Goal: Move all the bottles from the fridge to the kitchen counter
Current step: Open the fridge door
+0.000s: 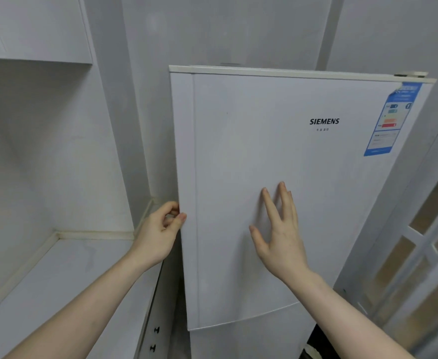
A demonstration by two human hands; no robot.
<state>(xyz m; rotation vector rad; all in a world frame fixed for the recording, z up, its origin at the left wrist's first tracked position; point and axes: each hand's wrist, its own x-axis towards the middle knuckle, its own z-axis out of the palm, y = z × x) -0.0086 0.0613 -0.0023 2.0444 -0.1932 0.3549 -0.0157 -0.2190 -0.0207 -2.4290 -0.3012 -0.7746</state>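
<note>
A white fridge with a closed upper door (pixel 277 151) fills the middle of the view. No bottles show; the inside is hidden. My left hand (pixel 158 237) is at the door's left edge, its thumb on the front and its curled fingers hooked round the side, pinching the edge. My right hand (pixel 282 239) lies on the door's front with straight, spread fingers. The kitchen counter (pixel 65 281) runs along the left, beside the fridge.
A wall cabinet (pixel 31 27) hangs above the counter. Drawers with dark knobs (pixel 156 329) sit under the counter's right end. A white door with glass panes (pixel 420 268) stands close on the fridge's right. An energy label (pixel 389 120) is stuck at the door's top right.
</note>
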